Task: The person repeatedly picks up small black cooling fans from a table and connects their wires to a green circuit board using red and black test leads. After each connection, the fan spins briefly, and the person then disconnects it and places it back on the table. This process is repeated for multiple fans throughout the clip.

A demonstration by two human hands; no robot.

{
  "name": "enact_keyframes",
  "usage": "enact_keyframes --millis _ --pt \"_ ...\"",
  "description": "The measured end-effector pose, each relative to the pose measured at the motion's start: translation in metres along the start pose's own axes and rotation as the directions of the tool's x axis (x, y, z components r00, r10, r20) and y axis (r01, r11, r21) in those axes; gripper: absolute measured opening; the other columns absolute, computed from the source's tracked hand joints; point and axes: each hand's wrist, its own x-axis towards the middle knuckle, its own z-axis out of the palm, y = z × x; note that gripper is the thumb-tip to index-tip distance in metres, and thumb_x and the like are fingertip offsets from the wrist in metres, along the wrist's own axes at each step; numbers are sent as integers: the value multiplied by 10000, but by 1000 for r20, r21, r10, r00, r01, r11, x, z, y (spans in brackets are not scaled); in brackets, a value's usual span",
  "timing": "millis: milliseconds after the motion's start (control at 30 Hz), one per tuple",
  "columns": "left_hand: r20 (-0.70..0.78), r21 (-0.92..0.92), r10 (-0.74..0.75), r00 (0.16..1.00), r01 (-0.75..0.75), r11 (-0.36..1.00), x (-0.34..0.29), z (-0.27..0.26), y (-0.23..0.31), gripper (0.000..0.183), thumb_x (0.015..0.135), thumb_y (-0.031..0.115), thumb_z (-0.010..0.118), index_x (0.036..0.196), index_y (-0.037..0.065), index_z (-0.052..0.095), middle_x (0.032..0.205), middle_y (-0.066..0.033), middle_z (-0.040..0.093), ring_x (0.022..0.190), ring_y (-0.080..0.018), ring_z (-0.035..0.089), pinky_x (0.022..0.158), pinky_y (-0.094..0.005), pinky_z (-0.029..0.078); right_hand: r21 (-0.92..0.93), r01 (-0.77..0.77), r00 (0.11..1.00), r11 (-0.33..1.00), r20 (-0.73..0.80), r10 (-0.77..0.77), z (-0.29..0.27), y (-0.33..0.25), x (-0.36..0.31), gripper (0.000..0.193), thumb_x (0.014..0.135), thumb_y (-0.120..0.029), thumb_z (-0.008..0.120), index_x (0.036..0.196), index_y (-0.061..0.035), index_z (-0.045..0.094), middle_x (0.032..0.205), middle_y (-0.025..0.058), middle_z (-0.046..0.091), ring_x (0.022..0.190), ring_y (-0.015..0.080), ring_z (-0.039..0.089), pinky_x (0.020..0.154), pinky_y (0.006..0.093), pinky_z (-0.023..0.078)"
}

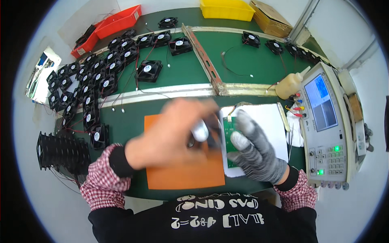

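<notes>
My bare left hand (166,135), smeared by motion, has its fingers bent round a black cooling fan (200,131) with a pale round centre. The fan is above an orange mat (184,176), and much of it is blurred or covered by the hand. My right hand (261,156) wears a grey knitted glove with white fingertips. Its fingers stretch out over a green circuit board (229,131), and nothing shows in its grasp. A small white connector with thin wires sits at the board's far end. White sheeting (269,121) lies around the board.
Many black fans (97,77) crowd the left side, near a fan stack (63,152). A metal rail (202,58) divides the green table. At right stand a test instrument (324,117) and squeeze bottle (289,85). Red bins (117,22) and a yellow bin (227,10) are behind.
</notes>
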Motion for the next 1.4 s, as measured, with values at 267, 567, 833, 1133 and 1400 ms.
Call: enact_keyframes --millis 267,567,833,1133,1400 --pt "-418 678 123 900 219 702 -46 -51 7 744 543 57 781 1255 77 565 1247 -103 563 1153 -311 521 1010 -414 367 -268 -155 976 951 108 189 -24 32 -35 307 758 -69 667 1054 -150 660 889 69 563 879 280 564 716 377 488" --pt "-209 213 -72 975 117 970 -35 46 4 960 462 187 887 1329 37 504 1161 -154 554 1083 -357 499 968 -438 397 406 -667 727 625 168 666 -6 53 -47 159 780 -86 749 930 -43 719 855 89 607 806 220 611 744 318 494" --pt "4 190 -186 983 182 965 -36 65 -7 1025 501 299 899 1386 60 438 1194 -153 470 1112 -355 432 983 -459 354 169 -541 841 824 122 527 6 55 -44 215 684 -124 830 806 -29 681 822 79 585 793 218 607 752 324 505" --pt "0 197 -189 982 185 963 -38 63 -6 955 534 274 884 1360 40 465 1163 -140 507 1074 -339 470 936 -437 378 264 -575 815 774 106 569 14 58 -53 218 668 -122 832 789 -22 681 849 81 603 841 230 599 780 342 499" --pt "-346 163 262 901 -217 962 -67 21 57 565 847 470 658 1202 34 598 1067 -137 644 921 -269 599 791 -366 486 257 -564 825 785 140 547 13 54 -49 203 684 -101 825 761 -20 655 857 79 590 873 226 594 811 340 498"
